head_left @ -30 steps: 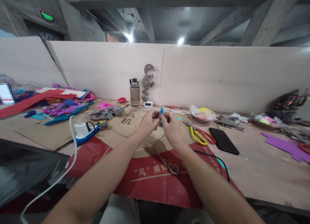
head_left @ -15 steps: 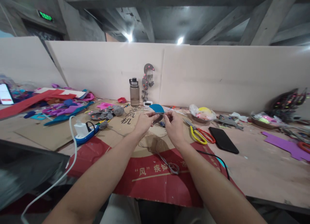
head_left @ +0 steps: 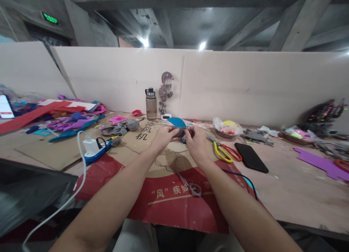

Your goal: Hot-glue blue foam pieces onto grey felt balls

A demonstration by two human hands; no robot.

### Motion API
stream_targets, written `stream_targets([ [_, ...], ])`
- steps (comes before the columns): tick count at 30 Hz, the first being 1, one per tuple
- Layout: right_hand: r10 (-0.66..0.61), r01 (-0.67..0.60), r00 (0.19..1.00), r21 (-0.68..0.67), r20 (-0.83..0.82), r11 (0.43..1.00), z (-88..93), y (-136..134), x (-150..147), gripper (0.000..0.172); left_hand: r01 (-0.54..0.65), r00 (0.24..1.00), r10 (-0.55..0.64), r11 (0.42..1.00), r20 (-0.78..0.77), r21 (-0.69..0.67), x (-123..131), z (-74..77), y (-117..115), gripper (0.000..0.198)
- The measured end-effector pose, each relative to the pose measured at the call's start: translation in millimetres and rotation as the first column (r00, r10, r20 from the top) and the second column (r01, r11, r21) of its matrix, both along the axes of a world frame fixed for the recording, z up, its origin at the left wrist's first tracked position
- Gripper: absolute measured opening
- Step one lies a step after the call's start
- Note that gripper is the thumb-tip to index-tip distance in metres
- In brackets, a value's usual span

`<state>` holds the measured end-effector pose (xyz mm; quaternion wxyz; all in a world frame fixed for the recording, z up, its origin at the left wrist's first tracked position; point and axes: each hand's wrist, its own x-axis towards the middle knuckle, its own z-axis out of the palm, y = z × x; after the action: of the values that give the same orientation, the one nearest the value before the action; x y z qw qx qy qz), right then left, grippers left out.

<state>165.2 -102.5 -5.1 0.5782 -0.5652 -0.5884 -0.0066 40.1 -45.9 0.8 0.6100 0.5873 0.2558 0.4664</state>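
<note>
A blue curved piece of felt (head_left: 176, 122) is held up above the cardboard, with a grey felt piece (head_left: 180, 133) just below it. My left hand (head_left: 165, 137) pinches these pieces at their left side. Close by on the right, my right hand (head_left: 196, 141) has its thumb and fingertips together at the right corner; whatever lies between them is too small to make out. Grey yarn (head_left: 195, 189) trails over the red and brown cardboard sheet (head_left: 174, 212) beneath my wrists. Scissors (head_left: 224, 152) with yellow and red handles rest right of my right hand.
A black phone (head_left: 251, 157) lies beyond the scissors. Behind stand a water bottle (head_left: 151, 105) and a hanging grey felt ornament (head_left: 166, 88). At left are a blue power strip (head_left: 95, 154) with a white cable and a pile of felt scraps (head_left: 71, 117). A bagged bowl (head_left: 227, 127) sits back right.
The grey felt piece has tilted slightly between my fingers. Both hands stay in nearly the same place, and the blue felt remains held.
</note>
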Motion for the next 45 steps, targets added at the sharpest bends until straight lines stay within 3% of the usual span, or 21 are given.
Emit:
stream_targets([
  [6, 0.005, -0.005, 1.000, -0.001, -0.015, 1.000, 1.9, -1.4, -0.3, 0.011, -0.078, 0.997, 0.077, 0.997, 0.015, 0.017, -1.0, 3.2, -3.3, 0.020],
  [11, 0.078, -0.078, 0.997, -0.011, -0.005, 0.997, -5.3, 0.4, -2.2, 0.015, -0.123, 0.984, 0.131, 0.990, 0.119, -0.072, -5.5, 6.8, 1.0, 0.016],
  [18, 0.266, -0.259, 0.957, -0.073, 0.116, 0.963, -13.2, -1.7, -18.3, 0.020, -0.176, 0.924, 0.237, 0.960, 0.301, -0.216, -25.2, 4.9, 32.9, 0.009],
  [25, 0.385, -0.369, 0.905, -0.116, 0.182, 0.922, -8.2, -14.1, -24.6, 0.020, -0.201, 0.881, 0.359, 0.874, 0.309, -0.442, -39.6, -4.0, 63.1, 0.004],
  [28, 0.464, -0.420, 0.802, -0.196, 0.377, 0.886, -9.1, -22.4, -27.5, 0.022, -0.194, 0.877, 0.379, 0.842, 0.296, -0.504, -42.1, -5.2, 66.1, 0.005],
  [32, 0.519, -0.450, 0.587, -0.283, 0.621, 0.847, -14.0, -42.2, -41.8, 0.015, -0.219, 0.848, 0.430, 0.816, 0.310, -0.534, -45.0, -5.0, 68.4, 0.007],
  [35, 0.594, -0.556, 0.366, -0.343, 0.717, 0.757, -24.3, -57.9, -57.4, 0.010, -0.250, 0.822, 0.468, 0.810, 0.326, -0.531, -49.9, -3.9, 73.3, 0.008],
  [37, 0.608, -0.629, 0.278, -0.337, 0.744, 0.700, -31.1, -64.7, -64.7, 0.021, -0.277, 0.808, 0.492, 0.802, 0.324, -0.529, -53.7, -3.2, 76.8, 0.006],
  [40, 0.648, -0.667, 0.314, -0.325, 0.694, 0.671, -28.8, -68.5, -66.1, 0.033, -0.308, 0.800, 0.513, 0.796, 0.311, -0.521, -56.5, -3.2, 78.9, 0.004],
  [42, 0.689, -0.646, 0.425, -0.336, 0.587, 0.685, -17.1, -67.2, -60.6, 0.032, -0.307, 0.809, 0.495, 0.815, 0.316, -0.491, -55.0, -4.6, 77.3, 0.004],
  [45, 0.634, -0.562, 0.643, -0.298, 0.430, 0.771, 3.9, -58.4, -45.7, 0.031, -0.291, 0.832, 0.447, 0.856, 0.328, -0.428, -48.4, -9.6, 71.8, 0.005],
])
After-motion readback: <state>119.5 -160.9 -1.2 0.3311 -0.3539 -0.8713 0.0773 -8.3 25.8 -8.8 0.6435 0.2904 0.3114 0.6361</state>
